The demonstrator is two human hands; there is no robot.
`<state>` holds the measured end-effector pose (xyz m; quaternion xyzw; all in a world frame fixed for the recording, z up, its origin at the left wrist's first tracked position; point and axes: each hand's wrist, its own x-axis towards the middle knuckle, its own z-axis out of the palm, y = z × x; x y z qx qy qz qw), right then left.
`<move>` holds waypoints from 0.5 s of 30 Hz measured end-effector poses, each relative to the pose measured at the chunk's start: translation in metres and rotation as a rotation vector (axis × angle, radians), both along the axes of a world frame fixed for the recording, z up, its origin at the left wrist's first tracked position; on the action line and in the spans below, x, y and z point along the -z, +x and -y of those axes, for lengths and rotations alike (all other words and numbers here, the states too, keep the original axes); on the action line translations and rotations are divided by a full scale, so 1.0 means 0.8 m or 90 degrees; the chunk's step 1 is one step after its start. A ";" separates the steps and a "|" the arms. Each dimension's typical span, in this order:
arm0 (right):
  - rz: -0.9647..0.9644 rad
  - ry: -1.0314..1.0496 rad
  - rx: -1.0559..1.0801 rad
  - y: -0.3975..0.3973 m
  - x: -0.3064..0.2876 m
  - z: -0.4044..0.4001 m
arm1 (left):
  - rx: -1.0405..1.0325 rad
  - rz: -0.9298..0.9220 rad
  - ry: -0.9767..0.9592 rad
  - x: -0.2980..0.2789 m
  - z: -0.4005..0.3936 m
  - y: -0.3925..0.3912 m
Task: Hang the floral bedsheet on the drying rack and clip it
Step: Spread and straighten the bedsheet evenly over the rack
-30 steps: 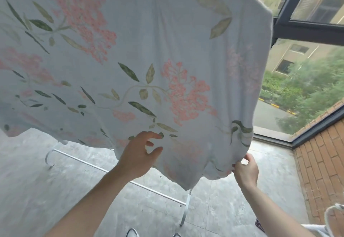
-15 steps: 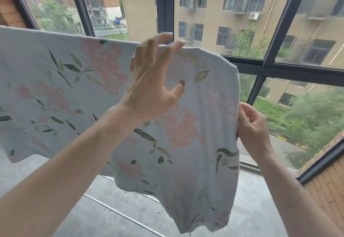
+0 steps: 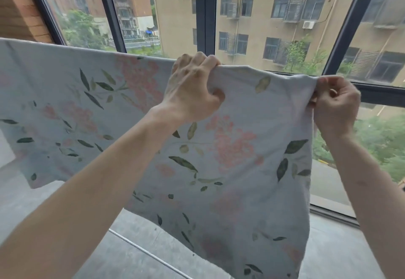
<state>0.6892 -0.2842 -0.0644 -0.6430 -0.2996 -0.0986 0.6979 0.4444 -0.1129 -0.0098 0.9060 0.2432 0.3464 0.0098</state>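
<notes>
The pale grey-blue cotton bedsheet printed with pink blossom clusters and dark green leaves point(image 3: 230, 147) hangs as a wide curtain across the view. Its long axis runs level from the left edge of the picture to the right hand, and its top fold forms a nearly straight line that dips slightly toward the right. The cloth falls straight down from that fold, shorter at the left and hanging lowest at the right, where the bottom corner leaves the frame. Whatever bar carries the fold is covered by the cloth.

The left hand point(image 3: 192, 90) sits on the top fold near the middle, fingers curled over the edge and thumb pressed into the front, gripping the fabric. The right hand point(image 3: 335, 103) is at the sheet's upper right corner, its fingers closed and pinching the bunched corner, which puckers toward it. Both forearms reach up from the bottom of the picture.

Below the sheet, a thin white metal rail of the drying rack point(image 3: 149, 254) runs slantwise just above the grey mottled stone-look floor point(image 3: 122, 256). At the upper left is a brick wall point(image 3: 24, 9). Behind the sheet stand tall windows with dark metal frames point(image 3: 205, 11), and through them a tan apartment block point(image 3: 274, 15), red-brown buildings further left, and green trees at the right.
</notes>
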 end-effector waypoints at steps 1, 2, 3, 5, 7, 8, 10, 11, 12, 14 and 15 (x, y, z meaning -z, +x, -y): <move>0.013 -0.029 0.002 0.003 -0.005 -0.011 | 0.003 0.005 -0.005 0.000 0.000 0.002; 0.032 -0.083 0.000 0.005 -0.006 -0.022 | 0.006 0.006 -0.014 0.000 0.000 0.004; 0.038 -0.133 -0.023 0.004 -0.006 -0.032 | 0.008 0.004 -0.023 -0.002 0.000 0.005; -0.011 -0.218 -0.132 0.000 0.004 -0.047 | 0.008 -0.007 -0.036 -0.006 -0.001 0.008; -0.154 -0.246 -0.274 -0.014 0.017 -0.051 | 0.004 -0.022 -0.048 -0.012 0.000 0.005; -0.204 -0.279 -0.318 -0.023 0.022 -0.047 | 0.005 -0.029 -0.055 -0.014 0.000 0.003; -0.234 -0.371 -0.351 -0.040 0.024 -0.034 | 0.013 -0.039 -0.065 -0.019 0.001 -0.003; -0.236 -0.379 -0.347 -0.048 0.023 -0.029 | 0.015 -0.038 -0.063 -0.020 0.001 -0.007; -0.243 -0.354 -0.323 -0.054 0.021 -0.023 | 0.016 -0.037 -0.061 -0.022 0.002 -0.009; -0.279 -0.220 -0.260 -0.068 0.016 -0.009 | 0.017 -0.042 -0.062 -0.026 0.004 -0.012; -0.301 -0.118 -0.228 -0.078 0.014 0.000 | 0.016 -0.055 -0.067 -0.029 0.005 -0.012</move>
